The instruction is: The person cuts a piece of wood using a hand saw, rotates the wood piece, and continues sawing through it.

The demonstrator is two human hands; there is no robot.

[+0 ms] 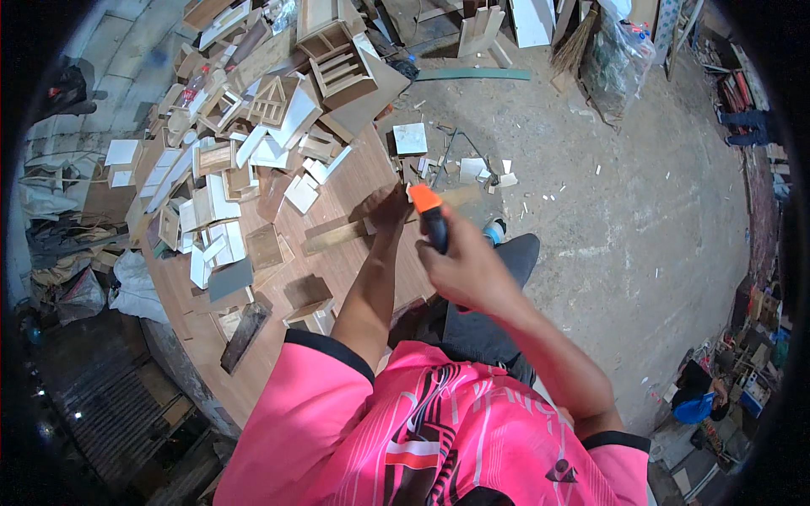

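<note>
My right hand (pixel 456 257) is closed round the black grip of a tool with an orange top (pixel 424 199), held at the board's right edge. The rest of the tool is hidden. Just left of it, my left hand (pixel 384 204) has curled fingers on a long, light wooden plank (pixel 329 238), which lies across a wood-patterned board (pixel 346 177) and juts past its edge. My leg (pixel 515 261) is bent beside the board, below the plank's projecting end.
Piled wooden offcuts and small boxes (pixel 278 118) cover the board's left and far parts. Scraps (pixel 472 170) litter the concrete floor. A broom (pixel 574 55) and plastic sack (pixel 624 67) stand at the back. Another person (pixel 700 388) is at lower right, near stacked clutter.
</note>
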